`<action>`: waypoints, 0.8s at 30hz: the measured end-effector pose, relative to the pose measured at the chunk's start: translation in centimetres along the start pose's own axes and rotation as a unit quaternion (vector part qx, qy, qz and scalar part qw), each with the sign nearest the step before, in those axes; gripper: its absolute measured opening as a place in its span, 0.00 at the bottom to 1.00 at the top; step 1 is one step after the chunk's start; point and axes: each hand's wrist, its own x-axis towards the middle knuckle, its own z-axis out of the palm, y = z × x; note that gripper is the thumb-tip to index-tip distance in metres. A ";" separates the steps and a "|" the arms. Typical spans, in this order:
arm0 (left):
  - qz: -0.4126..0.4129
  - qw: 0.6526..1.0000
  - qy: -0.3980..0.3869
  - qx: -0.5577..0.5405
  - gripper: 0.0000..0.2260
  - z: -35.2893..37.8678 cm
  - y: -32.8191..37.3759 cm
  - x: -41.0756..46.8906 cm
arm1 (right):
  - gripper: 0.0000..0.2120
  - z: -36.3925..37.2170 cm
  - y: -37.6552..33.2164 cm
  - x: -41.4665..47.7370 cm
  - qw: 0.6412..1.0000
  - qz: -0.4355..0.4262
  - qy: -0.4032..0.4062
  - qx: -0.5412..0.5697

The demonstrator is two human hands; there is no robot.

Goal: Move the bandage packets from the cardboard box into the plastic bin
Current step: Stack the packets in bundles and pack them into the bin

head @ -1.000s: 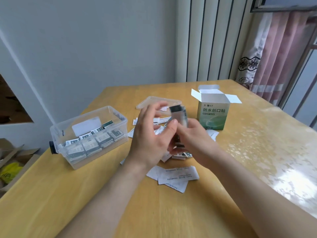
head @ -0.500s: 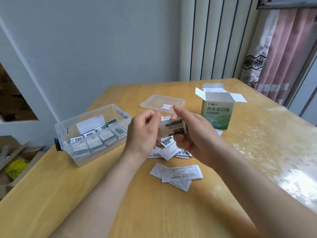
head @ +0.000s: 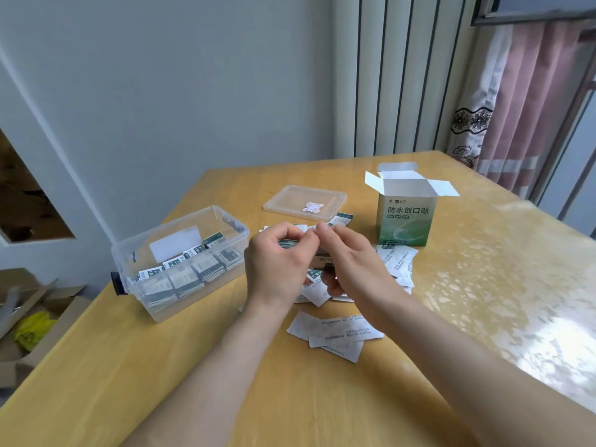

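A: Your left hand (head: 277, 262) and right hand (head: 350, 256) meet above the tabletop (head: 322, 398), fingertips pinched together on a small stack of bandage packets (head: 324, 264). How many are in that stack, you cannot tell.

B: And the containers?

A: One plastic bin (head: 180, 262) to your left, packets lined up inside, too many and too close to count. One bin lid (head: 304, 202) lies flat behind your hands. One cardboard box (head: 407, 217) stands upright to the right, all flaps open.

B: Loose ones?

A: A scatter of packets (head: 398, 262) lies under and beside your hands, partly hidden. Near your forearms three white packets (head: 333, 332) overlap, print side down.
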 end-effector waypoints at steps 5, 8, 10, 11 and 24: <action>-0.023 0.999 -0.019 -0.043 0.16 -0.3 0.5 0.0 | 0.15 0.0 -0.2 -0.1 0.999 -0.012 0.025 0.019; -0.036 0.996 -0.044 -0.067 0.21 -1.0 0.9 0.3 | 0.18 -0.2 -0.4 -0.1 0.997 0.009 0.016 0.074; -0.057 0.993 -0.057 -0.092 0.24 -1.4 1.3 0.6 | 0.19 -0.4 -0.4 0.1 0.994 0.021 0.002 0.103; -0.074 0.989 -0.061 -0.109 0.25 -1.5 1.3 0.6 | 0.19 -0.5 -0.3 0.2 0.993 0.029 -0.004 0.112; -0.035 0.893 -0.376 -0.246 0.31 -3.2 1.2 1.0 | 0.13 -2.3 -0.6 1.4 0.954 0.206 0.012 0.216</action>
